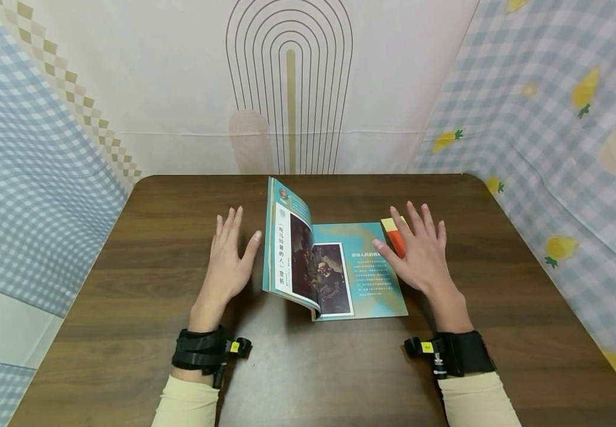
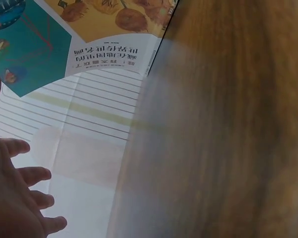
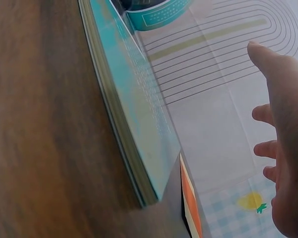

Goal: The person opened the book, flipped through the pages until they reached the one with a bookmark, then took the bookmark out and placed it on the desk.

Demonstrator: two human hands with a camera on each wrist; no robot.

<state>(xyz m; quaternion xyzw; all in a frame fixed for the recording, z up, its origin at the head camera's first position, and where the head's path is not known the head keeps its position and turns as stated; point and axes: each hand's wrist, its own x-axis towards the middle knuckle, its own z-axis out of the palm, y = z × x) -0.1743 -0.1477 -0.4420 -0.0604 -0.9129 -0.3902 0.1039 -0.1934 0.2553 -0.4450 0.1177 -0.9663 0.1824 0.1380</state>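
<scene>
An illustrated book [image 1: 377, 296] lies partly open on the table, its right side flat and its left part standing up at a steep angle. Its pages are teal with dark painting pictures and Chinese text. My left hand [image 1: 229, 261] is held just left of the raised part, fingers straight, thumb toward the cover. The yellow and teal book cover [image 2: 39, 54] faces that hand in the left wrist view. My right hand [image 1: 422, 252] hovers at the book's right edge, fingers spread, its thumb overlapping the page in the head view. Neither hand grips anything.
A small orange and yellow item [image 1: 396, 240] lies beside the book's upper right corner, partly hidden by the right hand. The brown wooden table [image 1: 169, 207] has its back edge against a white cloth [image 1: 180, 89]. Checkered cloths hang at both sides.
</scene>
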